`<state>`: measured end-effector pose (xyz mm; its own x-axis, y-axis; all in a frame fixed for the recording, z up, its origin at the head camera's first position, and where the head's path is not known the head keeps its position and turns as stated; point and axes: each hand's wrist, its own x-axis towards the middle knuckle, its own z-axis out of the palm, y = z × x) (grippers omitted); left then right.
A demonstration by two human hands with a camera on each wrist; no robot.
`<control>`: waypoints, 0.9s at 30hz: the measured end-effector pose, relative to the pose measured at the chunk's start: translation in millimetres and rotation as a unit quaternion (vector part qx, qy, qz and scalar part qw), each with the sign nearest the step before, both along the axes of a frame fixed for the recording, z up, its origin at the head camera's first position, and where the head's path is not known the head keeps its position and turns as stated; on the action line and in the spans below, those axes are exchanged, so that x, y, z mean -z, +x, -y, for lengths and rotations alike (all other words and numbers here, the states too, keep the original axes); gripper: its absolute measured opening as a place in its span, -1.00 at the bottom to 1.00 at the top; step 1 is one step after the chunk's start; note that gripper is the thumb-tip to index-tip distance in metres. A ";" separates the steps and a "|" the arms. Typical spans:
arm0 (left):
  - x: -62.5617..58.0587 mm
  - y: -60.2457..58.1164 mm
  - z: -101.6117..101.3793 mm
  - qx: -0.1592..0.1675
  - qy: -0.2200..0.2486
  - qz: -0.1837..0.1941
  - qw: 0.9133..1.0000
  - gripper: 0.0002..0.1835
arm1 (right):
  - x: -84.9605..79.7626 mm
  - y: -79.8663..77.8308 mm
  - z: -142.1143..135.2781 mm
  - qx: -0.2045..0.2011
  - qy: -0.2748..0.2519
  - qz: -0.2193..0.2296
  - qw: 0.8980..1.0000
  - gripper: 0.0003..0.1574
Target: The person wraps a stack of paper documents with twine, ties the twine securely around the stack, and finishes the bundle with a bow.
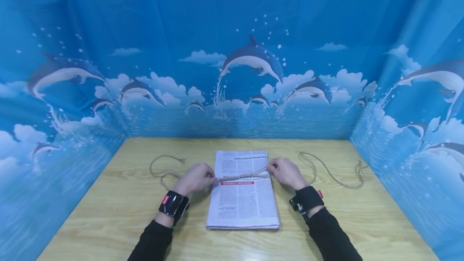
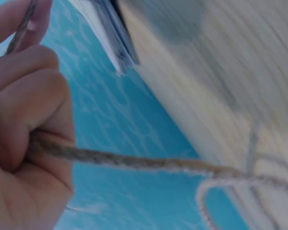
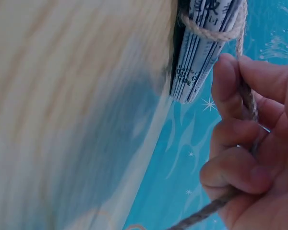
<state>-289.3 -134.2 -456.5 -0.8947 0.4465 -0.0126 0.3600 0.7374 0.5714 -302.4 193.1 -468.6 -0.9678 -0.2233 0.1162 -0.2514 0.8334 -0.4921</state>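
Observation:
A stack of folded newspapers (image 1: 243,208) lies on the wooden table, with a brown twine (image 1: 241,177) running across its upper half. At the left edge of the stack, my left hand (image 1: 195,178) pinches the twine; in the left wrist view its curled fingers (image 2: 33,105) grip the cord, which trails away toward the table. Just past the right edge, my right hand (image 1: 288,172) holds the other part of the twine between thumb and fingers. The right wrist view shows the twine (image 3: 211,33) wrapped round the side of the newspapers (image 3: 194,62).
Loose twine ends lie on the table (image 1: 108,212) to both sides, one tail (image 1: 166,172) at the left and a longer tail (image 1: 340,182) at the right. A blue curtain (image 1: 232,11) with dolphins encloses the table's back and sides.

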 end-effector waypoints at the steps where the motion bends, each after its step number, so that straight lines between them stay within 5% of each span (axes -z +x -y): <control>1: -0.3 2.6 -2.3 0.008 -0.010 0.000 1.000 -0.82 | -0.2 -0.5 1.4 0.003 -0.003 0.004 1.000 -0.73; 7: 2.4 18.3 -22.4 0.057 -0.057 -0.032 0.996 -0.67 | 2.9 -10.3 6.9 0.000 0.011 -0.027 1.000 -0.79; 11: 3.3 25.6 -33.6 0.075 -0.055 -0.029 0.995 -0.66 | 1.4 -22.4 11.1 -0.057 0.035 -0.065 0.996 -0.79; 15: 1.2 30.8 -41.2 0.104 -0.059 -0.045 0.992 -0.70 | 1.1 -36.2 16.7 -0.124 0.050 -0.031 0.991 -0.68; 22: 0.6 38.2 -51.3 0.184 -0.097 -0.147 0.967 -0.79 | 0.7 -55.4 34.0 -0.148 0.102 0.016 0.983 -0.63; 27: 3.7 44.1 -56.4 0.178 -0.138 -0.191 0.956 -0.86 | -1.6 -60.5 44.7 -0.145 0.132 -0.012 0.981 -0.75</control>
